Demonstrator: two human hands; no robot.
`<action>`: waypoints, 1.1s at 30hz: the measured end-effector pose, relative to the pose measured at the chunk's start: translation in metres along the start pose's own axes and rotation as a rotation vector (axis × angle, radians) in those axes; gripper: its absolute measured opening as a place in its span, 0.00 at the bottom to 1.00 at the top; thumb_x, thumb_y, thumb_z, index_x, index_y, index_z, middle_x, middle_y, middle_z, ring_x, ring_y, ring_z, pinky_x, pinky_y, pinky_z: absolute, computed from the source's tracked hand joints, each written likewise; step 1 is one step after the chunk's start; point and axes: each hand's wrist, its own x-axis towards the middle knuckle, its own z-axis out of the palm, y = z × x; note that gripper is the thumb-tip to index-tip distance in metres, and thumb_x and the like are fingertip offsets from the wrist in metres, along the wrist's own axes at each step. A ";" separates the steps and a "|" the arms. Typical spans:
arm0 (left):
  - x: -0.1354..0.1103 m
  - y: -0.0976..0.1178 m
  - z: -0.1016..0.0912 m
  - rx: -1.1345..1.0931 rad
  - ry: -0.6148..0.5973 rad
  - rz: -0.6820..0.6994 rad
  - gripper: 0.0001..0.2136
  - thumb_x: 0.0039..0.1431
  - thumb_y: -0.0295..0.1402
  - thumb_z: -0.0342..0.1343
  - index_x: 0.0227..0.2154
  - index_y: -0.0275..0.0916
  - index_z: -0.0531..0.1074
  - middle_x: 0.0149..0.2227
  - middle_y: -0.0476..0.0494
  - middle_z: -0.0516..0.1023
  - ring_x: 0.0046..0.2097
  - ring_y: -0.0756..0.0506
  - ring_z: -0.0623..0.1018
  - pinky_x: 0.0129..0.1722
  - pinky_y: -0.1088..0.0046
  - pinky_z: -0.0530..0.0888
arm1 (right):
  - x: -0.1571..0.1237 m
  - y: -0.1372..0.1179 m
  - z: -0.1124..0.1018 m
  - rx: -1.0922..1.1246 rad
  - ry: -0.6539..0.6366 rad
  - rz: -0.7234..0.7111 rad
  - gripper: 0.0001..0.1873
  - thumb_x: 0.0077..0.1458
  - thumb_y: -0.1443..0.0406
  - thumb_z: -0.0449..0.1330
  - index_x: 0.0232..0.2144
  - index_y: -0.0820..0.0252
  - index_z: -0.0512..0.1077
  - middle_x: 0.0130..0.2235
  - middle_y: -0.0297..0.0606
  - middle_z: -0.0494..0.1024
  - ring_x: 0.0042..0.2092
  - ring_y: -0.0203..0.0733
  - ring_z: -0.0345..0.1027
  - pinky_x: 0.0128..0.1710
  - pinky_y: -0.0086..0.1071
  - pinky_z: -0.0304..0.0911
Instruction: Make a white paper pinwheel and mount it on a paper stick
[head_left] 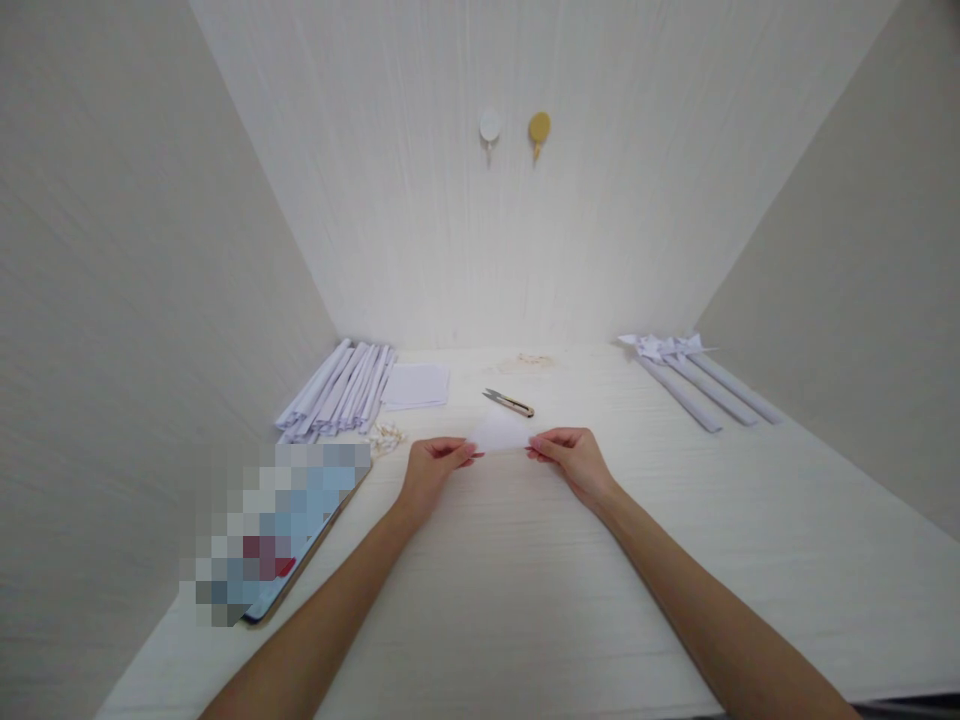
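Between my two hands is a small piece of white paper, held by its left and right edges just above the table. My left hand pinches the left edge between thumb and fingers. On the opposite edge, my right hand is closed in a similar pinch. Just beyond the paper lie small thread snips, blades pointing left. A few white paper sheets rest flat behind my left hand. Close to that hand is a little heap of pale, thin bits, too small to name.
Many rolled paper tubes are piled at the back left. Several tubes with folded paper tops lie at the back right. A pixelated phone-like device sits left of my forearm. Two hooks are on the back wall; walls flank the table.
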 end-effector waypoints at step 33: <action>-0.001 0.001 0.036 -0.086 -0.126 0.091 0.09 0.38 0.34 0.61 0.18 0.34 0.69 0.18 0.51 0.73 0.20 0.54 0.71 0.23 0.79 0.67 | -0.002 0.004 0.038 0.384 -0.080 0.029 0.15 0.25 0.63 0.69 0.18 0.64 0.70 0.18 0.29 0.72 0.19 0.28 0.61 0.19 0.24 0.54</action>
